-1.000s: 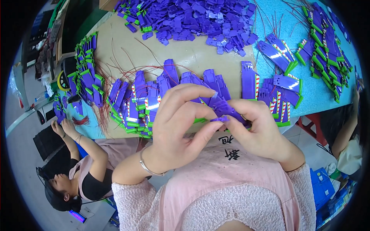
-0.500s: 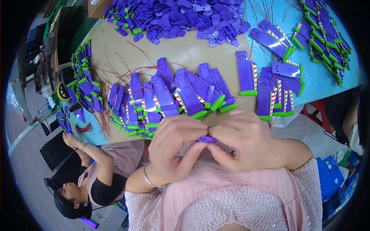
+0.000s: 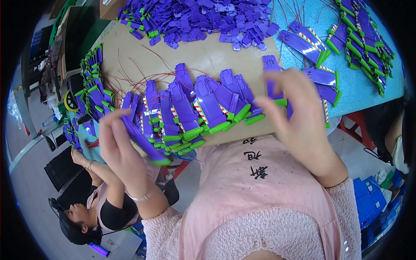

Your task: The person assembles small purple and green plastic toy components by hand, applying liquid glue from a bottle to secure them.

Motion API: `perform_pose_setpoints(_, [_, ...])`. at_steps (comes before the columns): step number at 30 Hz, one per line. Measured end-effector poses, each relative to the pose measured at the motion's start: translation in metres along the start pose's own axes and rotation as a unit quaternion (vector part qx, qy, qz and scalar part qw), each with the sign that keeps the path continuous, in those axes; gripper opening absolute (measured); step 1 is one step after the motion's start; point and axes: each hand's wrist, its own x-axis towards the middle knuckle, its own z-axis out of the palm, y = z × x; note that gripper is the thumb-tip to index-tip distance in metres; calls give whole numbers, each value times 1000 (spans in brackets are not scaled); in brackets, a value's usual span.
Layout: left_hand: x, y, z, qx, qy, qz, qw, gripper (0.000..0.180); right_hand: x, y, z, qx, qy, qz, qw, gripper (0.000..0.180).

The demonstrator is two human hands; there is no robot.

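Observation:
My left hand (image 3: 121,147), slightly blurred, is closed on a purple wing-shaped plastic piece (image 3: 145,142) with a green tip, held tilted at the left end of the rows. My right hand (image 3: 301,119) is raised over the right side of the table, blurred by motion, thumb and fingers apart. Nothing shows between them. Beneath and beside its fingers is a purple wing piece (image 3: 271,65), partly covered by the hand. Between my hands, several purple wing pieces (image 3: 212,104) with green tips and red-white striped edges lie overlapping near the table's front edge.
A large heap of small purple parts (image 3: 195,21) covers the back of the table (image 3: 216,56). More green-tipped pieces (image 3: 368,47) are stacked at the far right, others (image 3: 93,86) at the left. Thin red wires (image 3: 123,73) trail among them. Another person (image 3: 99,195) works at the left.
My hands were together in front of me around a small-looking purple piece. They have separated: the left moved left with a wing piece, the right moved up and right.

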Motion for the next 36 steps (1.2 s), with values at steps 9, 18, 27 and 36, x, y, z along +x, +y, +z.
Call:
perform_pose_setpoints(9, [22,-31,27,171,-1,200,965,10,7,18,8,-314,17,100,944,75])
perform_pose_setpoints(18, [-18,19,60,81,-191,408,889,23,2,20,-4,42,42,49,997,24])
perform_pose_setpoints(27, [-25,7,77,152,-199,435,865,28,-12,12,16,116,-69,103,985,29])
perform_pose_setpoints(36, [-28,2,77,119,-226,443,859,32,-14,16,28,14,-44,51,998,44])
